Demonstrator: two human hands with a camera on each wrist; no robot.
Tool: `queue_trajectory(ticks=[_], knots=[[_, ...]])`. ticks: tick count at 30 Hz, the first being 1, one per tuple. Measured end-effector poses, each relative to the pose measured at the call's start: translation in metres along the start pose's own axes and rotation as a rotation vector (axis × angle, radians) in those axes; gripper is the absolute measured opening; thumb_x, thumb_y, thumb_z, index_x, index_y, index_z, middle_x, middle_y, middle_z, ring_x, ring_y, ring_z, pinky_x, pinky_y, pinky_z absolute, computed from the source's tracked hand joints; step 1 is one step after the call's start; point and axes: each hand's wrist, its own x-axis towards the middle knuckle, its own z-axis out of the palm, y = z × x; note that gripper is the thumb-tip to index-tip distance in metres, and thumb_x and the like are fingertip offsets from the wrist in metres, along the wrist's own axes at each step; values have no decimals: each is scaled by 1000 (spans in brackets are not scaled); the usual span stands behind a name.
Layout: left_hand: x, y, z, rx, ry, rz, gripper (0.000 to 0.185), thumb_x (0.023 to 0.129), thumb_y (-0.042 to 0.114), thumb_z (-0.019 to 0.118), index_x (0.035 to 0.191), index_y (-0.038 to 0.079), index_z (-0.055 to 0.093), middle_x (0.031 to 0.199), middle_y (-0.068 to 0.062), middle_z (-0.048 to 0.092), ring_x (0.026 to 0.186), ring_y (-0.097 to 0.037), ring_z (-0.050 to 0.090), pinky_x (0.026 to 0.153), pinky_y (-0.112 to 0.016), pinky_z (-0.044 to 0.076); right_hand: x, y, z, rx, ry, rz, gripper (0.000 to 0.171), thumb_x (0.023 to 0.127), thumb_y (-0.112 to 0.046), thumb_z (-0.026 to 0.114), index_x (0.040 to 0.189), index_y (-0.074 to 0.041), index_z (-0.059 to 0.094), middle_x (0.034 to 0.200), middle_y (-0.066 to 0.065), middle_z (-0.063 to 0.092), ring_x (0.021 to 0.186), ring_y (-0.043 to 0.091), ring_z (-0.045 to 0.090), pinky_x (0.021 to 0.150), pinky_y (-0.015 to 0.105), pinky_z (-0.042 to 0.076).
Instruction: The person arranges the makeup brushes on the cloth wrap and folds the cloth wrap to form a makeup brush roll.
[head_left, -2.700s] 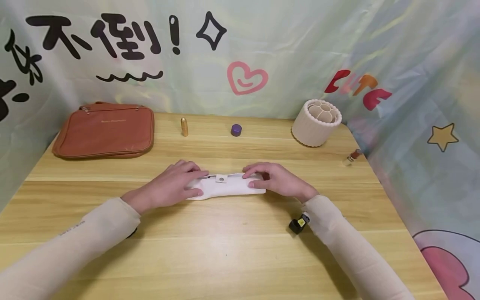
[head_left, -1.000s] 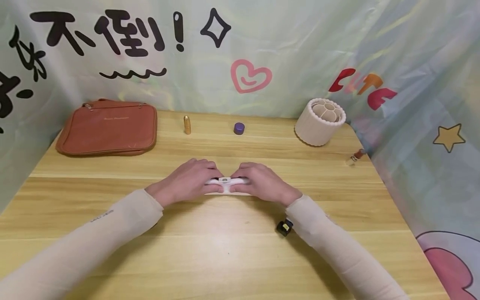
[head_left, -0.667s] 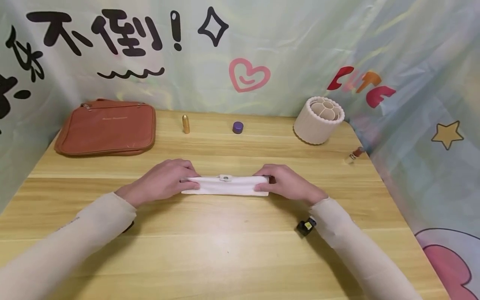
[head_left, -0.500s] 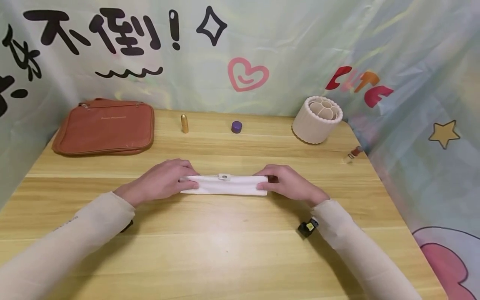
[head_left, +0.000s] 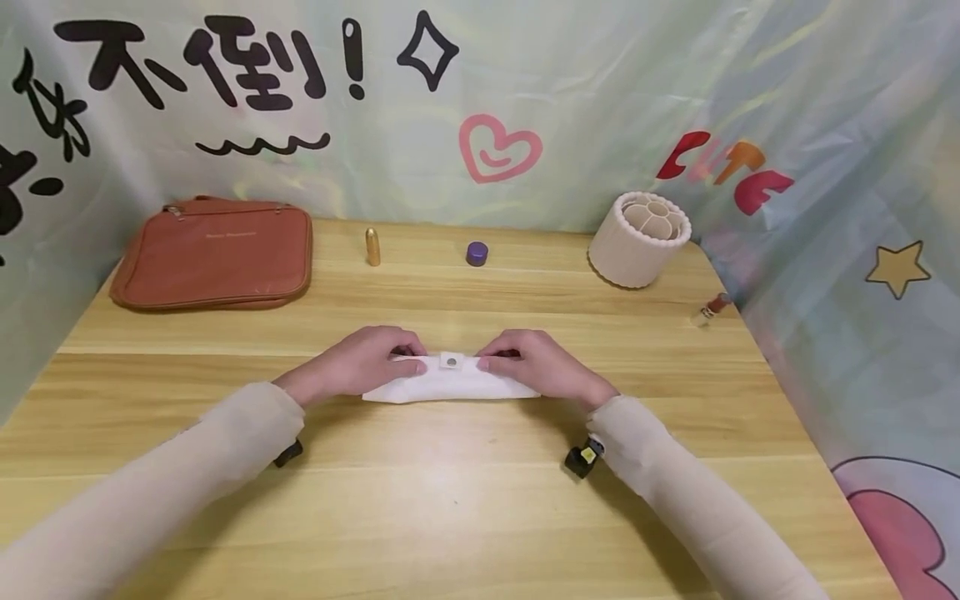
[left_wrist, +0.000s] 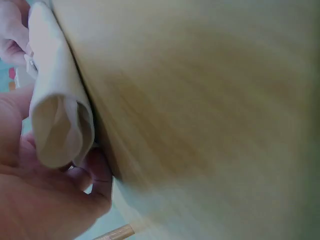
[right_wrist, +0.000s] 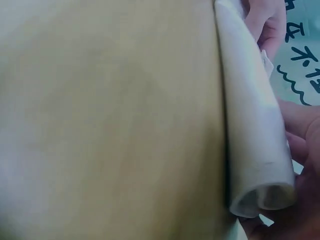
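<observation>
A white rolled cloth pouch (head_left: 450, 385) with a snap tab (head_left: 451, 361) lies across the middle of the wooden table (head_left: 465, 500). My left hand (head_left: 405, 360) grips the roll just left of the snap, fingers curled over its top. My right hand (head_left: 495, 360) grips it just right of the snap in the same way. In the left wrist view the roll's open end (left_wrist: 57, 125) sits against my left hand (left_wrist: 45, 200). The right wrist view shows the roll (right_wrist: 250, 125) with my right hand's fingers (right_wrist: 300, 125) behind it.
A brown zip case (head_left: 213, 254) lies at the back left. A gold tube (head_left: 372, 247) and a purple cap (head_left: 477, 253) stand along the back. A cream ribbed holder (head_left: 639, 242) is at the back right, a small bottle (head_left: 710, 310) by the right edge. Printed curtains close in three sides.
Half a second ago my hands held the two ends of the roll. Both have slid inward and now meet beside the snap tab. The roll has stayed in place.
</observation>
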Motion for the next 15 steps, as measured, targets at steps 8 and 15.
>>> queue_trajectory(ticks=[8,15], knots=[[-4,-4,-2,52,16,-18,13,108,25,70,113,17,78,107,2,76,98,-17,64,94,-42,53,-3,7,-1,-35,13,7,20,107,-28,72,117,-14,82,112,1,79,97,17,66,90,35,55],[-14,-14,-10,37,15,-74,13,106,26,73,116,18,74,113,0,76,104,-19,65,98,-44,51,-24,24,-18,34,-5,75,20,107,-27,72,120,-13,80,111,2,75,98,19,61,85,30,50]])
